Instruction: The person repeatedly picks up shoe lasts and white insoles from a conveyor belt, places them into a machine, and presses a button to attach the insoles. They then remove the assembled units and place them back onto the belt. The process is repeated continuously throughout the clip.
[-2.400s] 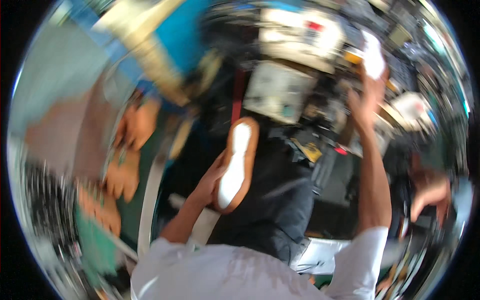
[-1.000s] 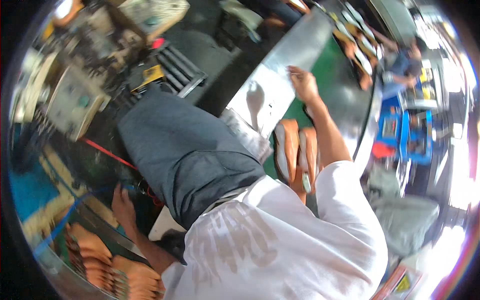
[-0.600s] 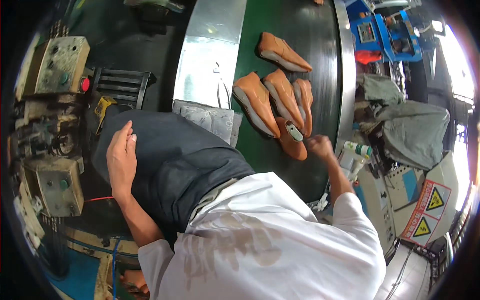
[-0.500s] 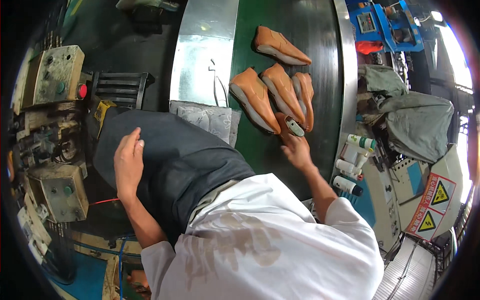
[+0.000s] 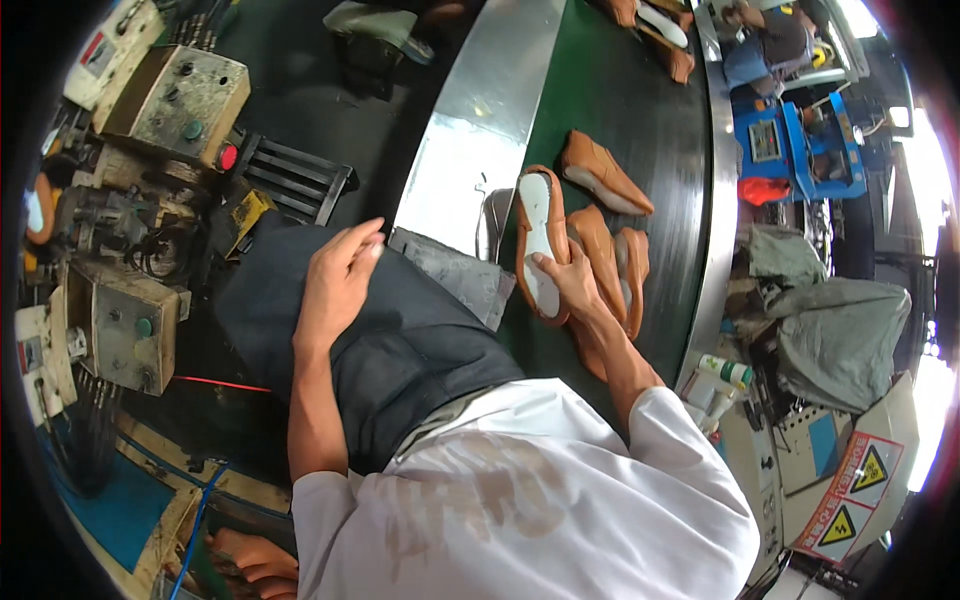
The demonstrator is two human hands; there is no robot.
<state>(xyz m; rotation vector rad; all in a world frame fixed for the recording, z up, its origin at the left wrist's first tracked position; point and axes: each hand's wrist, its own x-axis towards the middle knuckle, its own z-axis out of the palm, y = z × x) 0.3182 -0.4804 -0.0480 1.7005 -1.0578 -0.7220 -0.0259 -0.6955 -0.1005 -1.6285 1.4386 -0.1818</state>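
My right hand [image 5: 577, 287] grips a tan shoe [image 5: 559, 215] near its lower end, with the thumb lying on the pale sole side [image 5: 536, 235]. That shoe is tilted up so its underside faces me. It partly covers another tan shoe, whose toe [image 5: 590, 352] shows below my wrist. Just to the right lie two more tan shoes [image 5: 598, 245] [image 5: 634, 265], and one further shoe [image 5: 606, 176] rests beyond them. My left hand [image 5: 335, 285] hangs over my dark apron with its fingers stretched out, holding nothing.
The shoes are on a dark green conveyor belt [image 5: 665, 150] with metal edges. Several shoes [image 5: 668, 50] lie at its far end. Grey patterned cloth [image 5: 455, 275] lies by my lap. On the left stand control boxes [image 5: 175, 105]; bottles [image 5: 725, 372] stand at right. A person [image 5: 778, 45] works far right.
My right hand has lifted and turned the shoe it held, so its pale underside now faces me. My left hand stays raised and free. The whole view has shifted, showing more of the far belt.
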